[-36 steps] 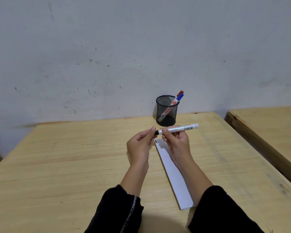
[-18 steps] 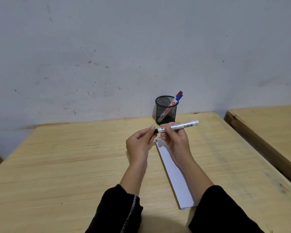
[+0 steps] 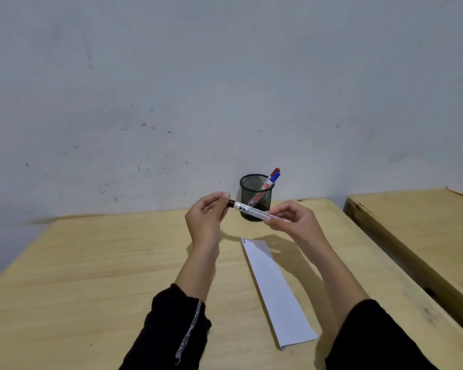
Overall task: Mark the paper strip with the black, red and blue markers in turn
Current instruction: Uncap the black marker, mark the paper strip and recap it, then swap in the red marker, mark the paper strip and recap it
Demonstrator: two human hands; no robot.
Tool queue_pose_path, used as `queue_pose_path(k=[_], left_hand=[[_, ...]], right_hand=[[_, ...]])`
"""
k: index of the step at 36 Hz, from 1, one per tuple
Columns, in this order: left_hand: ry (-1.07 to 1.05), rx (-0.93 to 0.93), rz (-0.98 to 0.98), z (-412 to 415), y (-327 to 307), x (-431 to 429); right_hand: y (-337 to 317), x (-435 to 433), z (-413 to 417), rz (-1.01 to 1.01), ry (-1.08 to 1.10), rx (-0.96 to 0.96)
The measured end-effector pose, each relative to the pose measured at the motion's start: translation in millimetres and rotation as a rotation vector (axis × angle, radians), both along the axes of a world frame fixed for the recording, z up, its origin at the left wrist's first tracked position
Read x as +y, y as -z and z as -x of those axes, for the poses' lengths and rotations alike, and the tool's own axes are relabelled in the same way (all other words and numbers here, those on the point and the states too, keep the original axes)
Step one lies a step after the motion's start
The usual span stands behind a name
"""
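Note:
I hold the black marker [image 3: 251, 210] level in the air above the far end of the table. My left hand [image 3: 207, 217] pinches its black cap end; my right hand [image 3: 289, 216] grips the white barrel's other end. Below lies the white paper strip [image 3: 273, 287], running from near the hands toward me, with a short dark mark at its far left corner. The red marker [image 3: 275, 171] and blue marker [image 3: 274, 178] stand in the black mesh cup [image 3: 254, 189] behind the hands.
The wooden table [image 3: 91, 276] meets a grey wall at the back. A second wooden table [image 3: 412, 222] stands to the right across a narrow gap. My black sleeves fill the bottom of the view.
Both hands rose higher above the table. My right hand slid along the barrel to its far end, and the marker now tilts down to the right.

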State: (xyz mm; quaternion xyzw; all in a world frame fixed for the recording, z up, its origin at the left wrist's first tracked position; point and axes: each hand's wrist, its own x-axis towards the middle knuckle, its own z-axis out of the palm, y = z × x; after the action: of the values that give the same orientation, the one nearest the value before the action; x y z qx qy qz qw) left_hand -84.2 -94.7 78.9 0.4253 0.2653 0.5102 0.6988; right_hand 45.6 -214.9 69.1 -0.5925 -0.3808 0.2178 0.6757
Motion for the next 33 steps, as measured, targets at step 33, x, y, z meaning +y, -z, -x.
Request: queue_pose_path(k=[33], left_hand=[[0.354,0.777,-0.665,-77,28,66]], right_hand=[[-46,84,-59,0.047,0.256,-0.390]])
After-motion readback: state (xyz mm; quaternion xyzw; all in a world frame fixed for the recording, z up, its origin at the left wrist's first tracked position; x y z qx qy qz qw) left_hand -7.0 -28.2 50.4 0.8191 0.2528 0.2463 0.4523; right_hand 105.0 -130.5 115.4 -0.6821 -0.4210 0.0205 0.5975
